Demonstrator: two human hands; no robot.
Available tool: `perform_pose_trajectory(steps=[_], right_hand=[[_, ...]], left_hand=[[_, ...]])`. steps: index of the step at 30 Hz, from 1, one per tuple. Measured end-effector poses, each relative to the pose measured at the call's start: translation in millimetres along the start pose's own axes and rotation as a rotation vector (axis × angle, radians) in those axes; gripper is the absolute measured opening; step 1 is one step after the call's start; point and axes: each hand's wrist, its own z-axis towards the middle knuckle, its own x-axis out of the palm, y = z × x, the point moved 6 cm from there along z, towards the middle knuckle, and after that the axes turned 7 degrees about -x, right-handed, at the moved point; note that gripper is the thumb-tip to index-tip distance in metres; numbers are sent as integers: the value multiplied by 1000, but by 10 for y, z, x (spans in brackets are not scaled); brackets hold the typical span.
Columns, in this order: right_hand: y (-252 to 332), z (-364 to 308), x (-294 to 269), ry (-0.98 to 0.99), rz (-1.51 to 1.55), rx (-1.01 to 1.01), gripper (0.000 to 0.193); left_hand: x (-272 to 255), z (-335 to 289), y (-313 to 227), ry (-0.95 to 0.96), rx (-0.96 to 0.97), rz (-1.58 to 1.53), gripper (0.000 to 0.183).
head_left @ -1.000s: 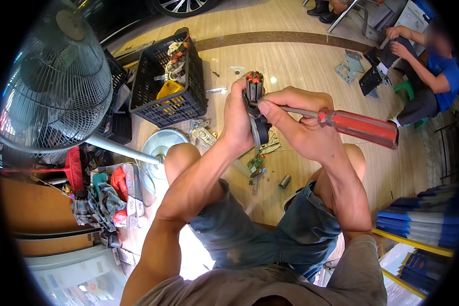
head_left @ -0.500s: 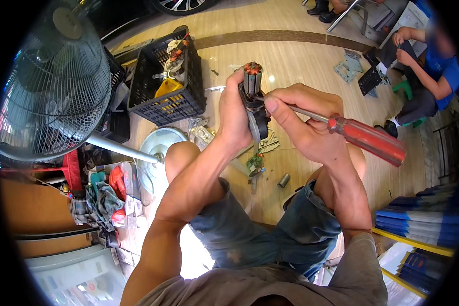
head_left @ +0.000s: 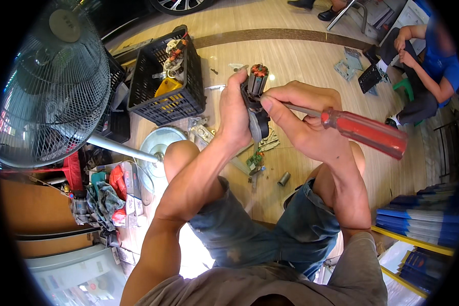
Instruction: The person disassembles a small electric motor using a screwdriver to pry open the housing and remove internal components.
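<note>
Head view: motor (head_left: 258, 81), seemingly part-stripped, sits clasped in the left hand's (head_left: 234, 109) grip above the floor (head_left: 288, 162), black part (head_left: 262, 125) apparently still joined; the right hand's (head_left: 311, 115) grip grasps a screwdriver (head_left: 367, 133), tip hidden; board (head_left: 254, 161) and cylinder (head_left: 284, 179) lie loose.

Readable text: none | fan hub (head_left: 65, 27): mark too small to make out | blue packs (head_left: 422, 219): print blurred | white boxes (head_left: 132, 205): small dark marks, illegible | plastic case (head_left: 76, 268), lower left: coloured marks, unreadable
</note>
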Motion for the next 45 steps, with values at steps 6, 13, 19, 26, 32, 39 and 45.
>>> perform_pose_trajectory(steps=[6, 13, 19, 26, 32, 39, 45], right_hand=[[-86, -38, -33, 14, 25, 66, 10], [-81, -69, 1, -19, 24, -23, 12], [26, -65, 111, -89, -42, -157, 10], [169, -53, 226, -134, -202, -350, 16], [270, -62, 308, -154, -277, -366, 15], [230, -87, 225, -162, -230, -269, 12], [118, -110, 180, -186, -115, -213, 14]], left_hand=[[19, -1, 8, 3, 24, 22, 35], [-40, 46, -81, 91, 94, 134, 46], [-84, 46, -180, 53, 163, 87, 45], [-148, -13, -305, -39, 325, 246, 55], [-176, -72, -330, -52, 358, 332, 51], [-147, -13, -238, -33, 346, 237, 50], [-115, -29, -215, 35, 300, 235, 49]])
